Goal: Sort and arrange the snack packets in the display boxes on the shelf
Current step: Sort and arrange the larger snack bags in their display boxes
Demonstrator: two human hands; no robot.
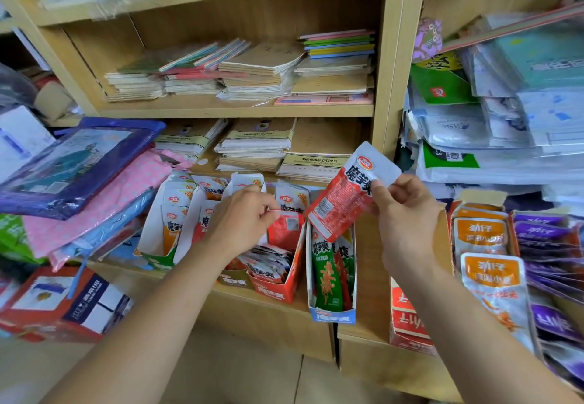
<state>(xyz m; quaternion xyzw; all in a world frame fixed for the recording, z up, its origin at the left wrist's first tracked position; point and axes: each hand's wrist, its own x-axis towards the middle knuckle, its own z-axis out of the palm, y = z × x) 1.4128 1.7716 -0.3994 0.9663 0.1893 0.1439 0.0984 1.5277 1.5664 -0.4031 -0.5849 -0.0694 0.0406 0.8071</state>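
Observation:
My right hand [403, 210] pinches a red and white snack packet [343, 195] by its upper edge and holds it tilted above the blue display box [331, 315], which has green and red packets standing in it. My left hand [243, 217] pinches the top edge of a red packet [286, 226] standing in the red display box [278, 290]. Loose packets lie low in the front of that red box. A white and green display box [158, 258] with orange packets stands further left.
Orange packets [483, 239] and purple packets [543, 236] fill boxes at the right. Notebook stacks [252, 147] lie behind the display boxes and on the shelf above. Plastic-wrapped goods [79, 163] are piled at the left, with a red and white carton [57, 305] below.

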